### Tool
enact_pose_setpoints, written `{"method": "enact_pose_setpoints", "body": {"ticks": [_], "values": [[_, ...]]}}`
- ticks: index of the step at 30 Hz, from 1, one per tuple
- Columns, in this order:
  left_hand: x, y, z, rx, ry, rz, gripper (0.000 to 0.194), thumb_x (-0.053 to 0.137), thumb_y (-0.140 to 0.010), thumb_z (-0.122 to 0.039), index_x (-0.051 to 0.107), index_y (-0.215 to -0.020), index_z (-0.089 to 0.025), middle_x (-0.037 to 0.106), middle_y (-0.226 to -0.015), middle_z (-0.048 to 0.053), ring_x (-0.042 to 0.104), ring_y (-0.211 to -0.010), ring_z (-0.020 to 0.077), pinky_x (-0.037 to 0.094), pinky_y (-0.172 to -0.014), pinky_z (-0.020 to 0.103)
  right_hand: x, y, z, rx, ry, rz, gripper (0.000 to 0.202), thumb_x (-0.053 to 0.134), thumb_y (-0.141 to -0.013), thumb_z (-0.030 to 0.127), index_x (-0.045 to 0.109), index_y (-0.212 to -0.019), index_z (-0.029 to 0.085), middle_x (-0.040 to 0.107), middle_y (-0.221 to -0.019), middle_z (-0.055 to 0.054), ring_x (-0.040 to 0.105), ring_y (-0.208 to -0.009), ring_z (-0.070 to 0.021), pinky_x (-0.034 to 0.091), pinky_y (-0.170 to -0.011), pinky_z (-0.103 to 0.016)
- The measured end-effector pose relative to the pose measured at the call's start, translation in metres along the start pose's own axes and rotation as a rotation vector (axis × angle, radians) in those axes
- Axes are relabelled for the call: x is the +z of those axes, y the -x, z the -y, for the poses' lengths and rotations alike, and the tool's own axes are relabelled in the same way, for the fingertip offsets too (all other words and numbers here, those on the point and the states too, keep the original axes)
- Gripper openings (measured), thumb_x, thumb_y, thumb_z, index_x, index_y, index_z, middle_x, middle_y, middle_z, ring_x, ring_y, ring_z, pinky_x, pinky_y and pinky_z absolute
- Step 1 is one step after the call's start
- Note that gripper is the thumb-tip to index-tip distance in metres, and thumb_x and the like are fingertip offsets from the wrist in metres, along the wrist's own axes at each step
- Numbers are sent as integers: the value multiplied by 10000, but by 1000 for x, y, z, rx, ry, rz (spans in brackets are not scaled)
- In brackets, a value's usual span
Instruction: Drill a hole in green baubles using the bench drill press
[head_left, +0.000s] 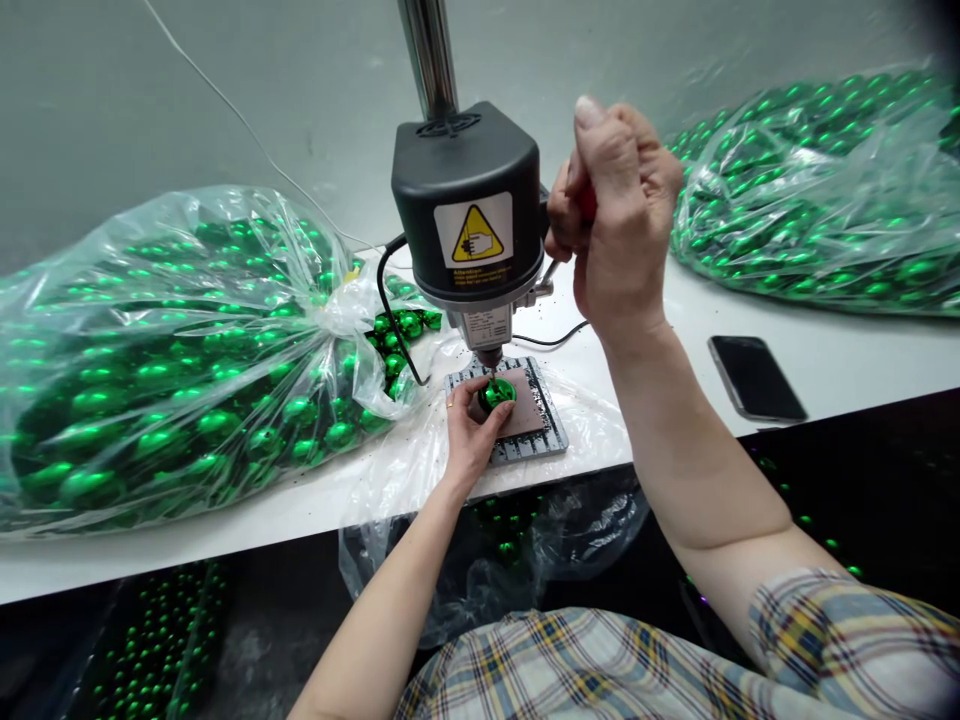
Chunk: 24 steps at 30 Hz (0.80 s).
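Note:
A black bench drill press with a yellow warning label stands in the middle. My left hand is closed around the sides of a shiny green ball, pinned on a small board over the slotted metal base. The drill's tip comes down at the top of the ball; I cannot tell how deep it is. Up at the right of the drill head, my right hand is wrapped round the red-ended lever handle. Dark shavings lie scattered over the base.
On the left lies a big clear bag of green balls, gathered at its neck. Another such bag sits at the back right. A phone rests near the table's right front edge. Clear plastic sheeting hangs over the front edge.

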<state>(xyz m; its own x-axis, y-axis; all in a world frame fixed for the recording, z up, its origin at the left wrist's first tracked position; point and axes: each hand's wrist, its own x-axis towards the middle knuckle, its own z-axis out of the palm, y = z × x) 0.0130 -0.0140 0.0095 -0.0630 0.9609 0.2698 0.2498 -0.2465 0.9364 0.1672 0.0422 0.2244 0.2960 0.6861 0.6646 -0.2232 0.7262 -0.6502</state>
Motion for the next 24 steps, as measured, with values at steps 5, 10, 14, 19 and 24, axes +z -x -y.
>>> {"method": "enact_pose_setpoints", "body": {"ticks": [5,10,14,19,24], "values": [[1,0,4,-43,52,3,470,849,-776,-366,667,-1181,-212,693,-1199,103,640,-1170,260,486,-1055,415,0,8,2,-30,48,-32,637,697,-795,715,306,-604,250,318,-478,60,234,-393,-86,188,-359,-310],[2,0,3,-51,65,-8,470,861,-757,-340,674,-1166,-202,692,-1191,107,650,-1161,254,493,-1055,410,-5,34,1,-157,-11,-66,580,731,-876,487,334,-545,222,308,-437,62,252,-369,-71,205,-387,-296],[3,0,1,-44,78,-10,482,863,-756,-351,670,-1170,-196,685,-1188,112,659,-1139,255,505,-1035,412,-12,54,-3,-193,-33,-90,564,712,-897,366,330,-516,202,304,-452,50,280,-387,-77,194,-422,-303],[3,0,2,-36,72,-17,476,862,-758,-334,667,-1168,-194,686,-1176,108,648,-1152,253,499,-1042,408,-20,66,-8,-240,-34,-33,589,686,-893,348,230,-558,188,256,-474,49,225,-416,-70,180,-452,-308],[3,0,1,-33,95,-18,478,871,-746,-336,667,-1156,-197,685,-1169,101,656,-1132,243,509,-1030,395,-27,74,-17,-321,9,0,584,649,-883,310,194,-542,175,247,-455,39,230,-425,-79,208,-466,-324]]}}
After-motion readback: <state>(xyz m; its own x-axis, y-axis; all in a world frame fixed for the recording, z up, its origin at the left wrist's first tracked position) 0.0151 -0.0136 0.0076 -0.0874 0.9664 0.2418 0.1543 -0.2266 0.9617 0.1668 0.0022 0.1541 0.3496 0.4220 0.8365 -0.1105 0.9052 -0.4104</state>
